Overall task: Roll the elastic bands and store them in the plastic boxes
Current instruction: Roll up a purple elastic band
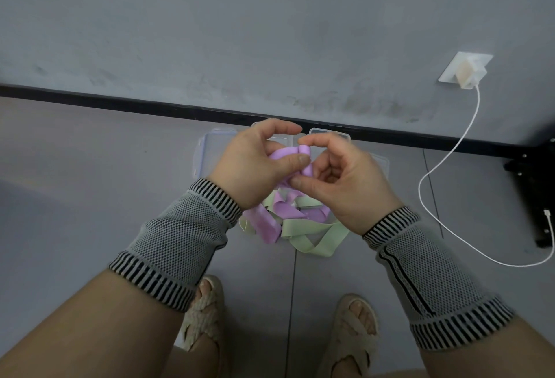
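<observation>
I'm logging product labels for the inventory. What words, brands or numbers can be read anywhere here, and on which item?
None: no readable text shows on the purple band, the clear plastic boxes, the wall charger or the wrist sleeves.

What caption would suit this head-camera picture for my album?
Both hands, left hand and right hand, roll a purple elastic band above loose purple and green bands and clear plastic boxes.
</observation>
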The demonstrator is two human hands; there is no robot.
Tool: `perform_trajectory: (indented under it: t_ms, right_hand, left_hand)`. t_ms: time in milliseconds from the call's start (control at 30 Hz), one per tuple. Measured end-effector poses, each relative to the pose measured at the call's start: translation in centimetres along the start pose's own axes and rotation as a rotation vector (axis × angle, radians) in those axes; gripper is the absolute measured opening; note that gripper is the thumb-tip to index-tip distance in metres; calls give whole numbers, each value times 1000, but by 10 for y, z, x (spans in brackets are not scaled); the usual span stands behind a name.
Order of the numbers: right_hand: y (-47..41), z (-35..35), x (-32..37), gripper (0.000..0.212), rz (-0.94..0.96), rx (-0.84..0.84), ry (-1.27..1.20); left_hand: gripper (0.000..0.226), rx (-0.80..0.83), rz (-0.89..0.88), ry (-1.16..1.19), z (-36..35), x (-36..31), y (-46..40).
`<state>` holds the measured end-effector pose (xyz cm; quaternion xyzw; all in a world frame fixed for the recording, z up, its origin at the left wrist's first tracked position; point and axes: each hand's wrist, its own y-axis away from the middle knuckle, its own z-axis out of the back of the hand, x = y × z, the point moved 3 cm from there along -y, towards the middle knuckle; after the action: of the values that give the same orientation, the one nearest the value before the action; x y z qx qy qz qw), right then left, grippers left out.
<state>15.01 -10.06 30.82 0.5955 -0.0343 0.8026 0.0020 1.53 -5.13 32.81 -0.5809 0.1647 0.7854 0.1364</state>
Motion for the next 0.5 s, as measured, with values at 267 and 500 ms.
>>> perform_trajectory:
  t_ms: [267, 500]
  right_hand:
    - [5, 3, 3, 45, -27, 93, -124]
    - [2, 7, 2, 44, -29, 56, -152]
  left_hand:
    - [36, 85, 18, 133, 4, 1, 1]
    - [17, 98, 16, -130, 13, 8, 0]
